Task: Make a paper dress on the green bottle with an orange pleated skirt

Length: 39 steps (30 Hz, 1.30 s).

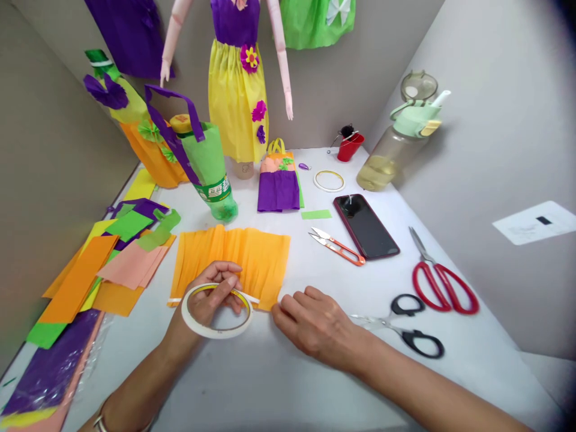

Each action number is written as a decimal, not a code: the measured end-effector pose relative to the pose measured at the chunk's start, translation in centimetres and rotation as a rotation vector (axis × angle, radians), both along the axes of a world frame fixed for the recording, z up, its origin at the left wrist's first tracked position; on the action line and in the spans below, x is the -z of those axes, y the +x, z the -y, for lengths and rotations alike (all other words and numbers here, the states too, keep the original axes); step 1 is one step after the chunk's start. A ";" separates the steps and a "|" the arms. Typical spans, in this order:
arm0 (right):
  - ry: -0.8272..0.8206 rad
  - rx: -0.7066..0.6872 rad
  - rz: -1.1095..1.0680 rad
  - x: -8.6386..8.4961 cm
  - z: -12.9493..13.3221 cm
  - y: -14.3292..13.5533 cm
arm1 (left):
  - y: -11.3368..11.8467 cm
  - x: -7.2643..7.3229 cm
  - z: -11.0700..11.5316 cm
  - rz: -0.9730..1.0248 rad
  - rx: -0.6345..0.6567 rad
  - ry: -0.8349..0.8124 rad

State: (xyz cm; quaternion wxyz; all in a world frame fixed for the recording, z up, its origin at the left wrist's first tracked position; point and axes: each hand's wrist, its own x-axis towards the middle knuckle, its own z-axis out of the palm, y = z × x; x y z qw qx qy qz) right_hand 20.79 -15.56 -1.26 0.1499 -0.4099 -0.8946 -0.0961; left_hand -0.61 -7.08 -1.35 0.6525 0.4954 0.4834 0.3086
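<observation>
Left hand (215,295) gripped a roll of white double-sided tape (216,311), fingers curled over the ring's top edge, thumb through or behind the hole; exact thumb position was hard to tell. A strip of tape (245,296) ran from the roll along the near edge of the pleated orange crepe paper (234,258), which lay flat on the white table (288,372) just in front of the hands. Right hand (315,324) rested palm down, fingertips (279,309) pressed on the table at the paper's near right corner, holding nothing.

Right of that hand: black-handled scissors (407,327), then red-handled scissors (438,279) further out. Orange thread snips (337,245) lay beside a dark phone (365,225). A second tape roll (329,180) sat behind the phone, near a clear water bottle with green lid (396,147) and a small red bucket (350,146).

Left side: loose stack of crepe sheets (117,258) in orange, pink, green, purple. Behind the paper stood a green bottle with purple handle (209,165), a small purple-and-orange paper bag (279,180) and a doll in a yellow paper dress (237,90).
</observation>
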 end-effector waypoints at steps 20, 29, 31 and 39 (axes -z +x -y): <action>-0.215 0.211 -0.247 -3.4 0.8 0.1 | 0.2 -0.7 0.5 -0.043 0.019 0.092; -0.107 0.012 -0.282 -3.5 1.6 -5.0 | 1.4 -0.8 1.9 -0.060 0.078 0.112; -0.081 0.022 -0.319 -3.1 1.4 -5.2 | 1.5 -1.1 2.1 -0.075 0.094 0.106; -0.503 0.129 -0.795 -3.8 1.1 -2.2 | -0.5 -1.2 2.9 -0.139 0.104 0.030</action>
